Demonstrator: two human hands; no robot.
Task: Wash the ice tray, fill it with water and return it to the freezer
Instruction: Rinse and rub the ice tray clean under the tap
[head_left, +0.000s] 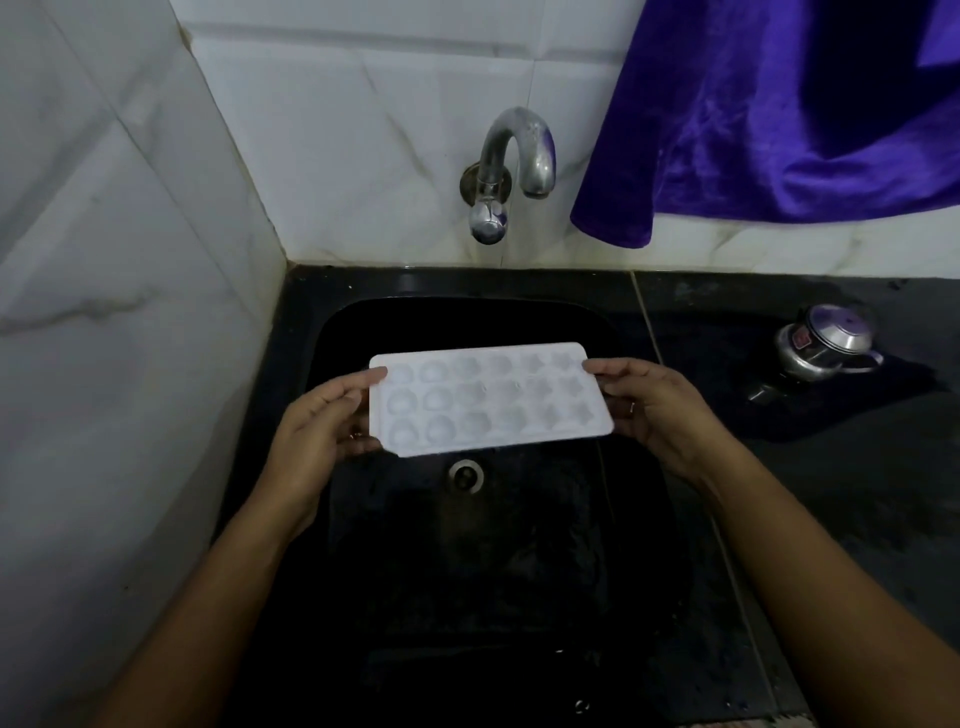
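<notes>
Both hands hold a white ice tray (488, 397) over a black sink (311, 374). The left hand (322, 421) and the right hand (654, 410) each curl their fingers around one short end.

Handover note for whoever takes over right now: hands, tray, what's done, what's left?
Left hand: fingers grip the tray's left end.
Right hand: grips its right end.
Tray: held cells up, roughly level, over the sink, in front of and below the tap.
Done: tray brought to the sink. No water is seen running and the cells look empty; whether it is washed cannot be told.
Left: wash, fill, return to the freezer, which is not in view.
</notes>
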